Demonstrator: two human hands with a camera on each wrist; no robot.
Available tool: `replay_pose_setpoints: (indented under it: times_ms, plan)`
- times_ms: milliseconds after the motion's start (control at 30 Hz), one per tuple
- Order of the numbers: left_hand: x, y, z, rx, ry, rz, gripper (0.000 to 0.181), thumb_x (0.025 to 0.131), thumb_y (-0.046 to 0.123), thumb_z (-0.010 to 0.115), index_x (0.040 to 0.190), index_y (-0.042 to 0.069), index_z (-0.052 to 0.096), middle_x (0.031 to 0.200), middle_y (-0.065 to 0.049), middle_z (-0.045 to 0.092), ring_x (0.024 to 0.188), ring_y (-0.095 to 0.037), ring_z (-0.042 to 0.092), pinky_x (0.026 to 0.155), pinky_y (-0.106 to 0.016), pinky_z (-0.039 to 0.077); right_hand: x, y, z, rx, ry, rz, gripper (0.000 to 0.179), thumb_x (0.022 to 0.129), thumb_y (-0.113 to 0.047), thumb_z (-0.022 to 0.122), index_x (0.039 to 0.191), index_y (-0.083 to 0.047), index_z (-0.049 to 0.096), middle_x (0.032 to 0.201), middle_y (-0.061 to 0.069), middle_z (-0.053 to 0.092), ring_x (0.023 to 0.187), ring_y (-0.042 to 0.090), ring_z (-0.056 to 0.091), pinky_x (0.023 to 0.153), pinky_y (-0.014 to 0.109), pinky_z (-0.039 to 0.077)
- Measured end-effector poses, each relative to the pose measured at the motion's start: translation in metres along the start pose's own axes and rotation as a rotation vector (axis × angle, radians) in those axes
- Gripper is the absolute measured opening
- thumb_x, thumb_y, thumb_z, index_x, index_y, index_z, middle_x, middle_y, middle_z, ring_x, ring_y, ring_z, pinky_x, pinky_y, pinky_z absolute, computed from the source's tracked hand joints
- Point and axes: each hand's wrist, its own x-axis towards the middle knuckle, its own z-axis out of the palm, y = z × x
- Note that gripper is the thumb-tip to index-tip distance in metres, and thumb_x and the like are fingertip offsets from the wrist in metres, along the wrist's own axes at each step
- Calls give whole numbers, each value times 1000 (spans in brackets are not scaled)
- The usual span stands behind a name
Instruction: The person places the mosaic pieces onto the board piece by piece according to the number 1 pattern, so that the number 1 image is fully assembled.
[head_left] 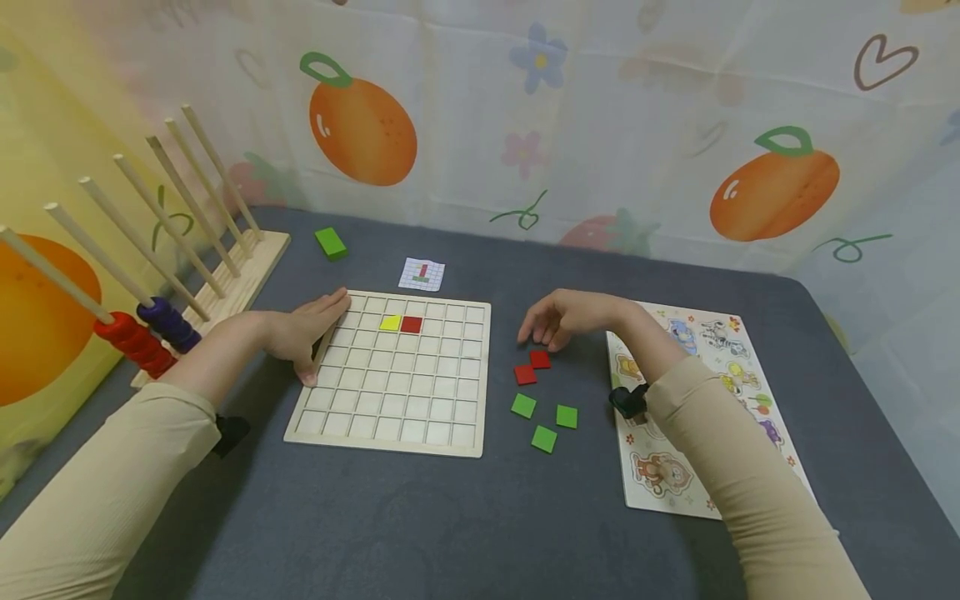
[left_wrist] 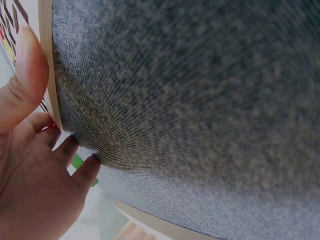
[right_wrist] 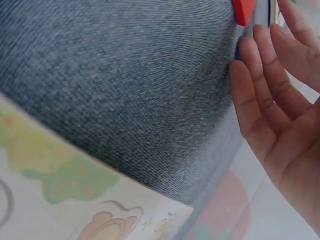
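A pale wooden grid board [head_left: 405,383] lies flat on the table, holding a yellow tile [head_left: 390,322] and a red tile [head_left: 411,325] side by side in an upper row. At its left edge rests my left hand [head_left: 303,329], thumb and fingers spread along the rim. My right hand [head_left: 564,318] hovers right of the board with loosely bent fingers and nothing visible in them. Just below those fingertips lie two loose red squares [head_left: 526,375], and nearer me are three green squares [head_left: 544,438]. Behind the board sits a small paper card [head_left: 422,274] with a coloured grid pattern.
On the left stands a wooden peg rack [head_left: 258,254] with red rings [head_left: 135,343] and dark blue rings [head_left: 168,323]. A green block [head_left: 331,243] lies at the back. An animal picture board [head_left: 660,479] is under the right forearm. A printed curtain [head_left: 480,108] hangs behind.
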Motion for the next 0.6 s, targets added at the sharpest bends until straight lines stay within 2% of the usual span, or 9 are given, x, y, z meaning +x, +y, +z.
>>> replay_pose_setpoints:
  times_ms: [267,600]
  plan:
    - [-1,0,0,-12,1,5,134,66,7,86,156,-3,-13,161,-26,-25,148,-53,-18,117,-70,1,3,4,5,-14,-43,-11,44,79,15,63,118,-3,68,99,7,53,91,21,45,74,26,43]
    - [-1,-1,1,-3,0,10,134,66,9,86,156,-4,-12,161,-26,-25,148,-53,-17,117,-70,2,5,3,7,-86,-63,23,46,76,15,67,114,-10,69,101,5,47,96,21,39,77,29,39]
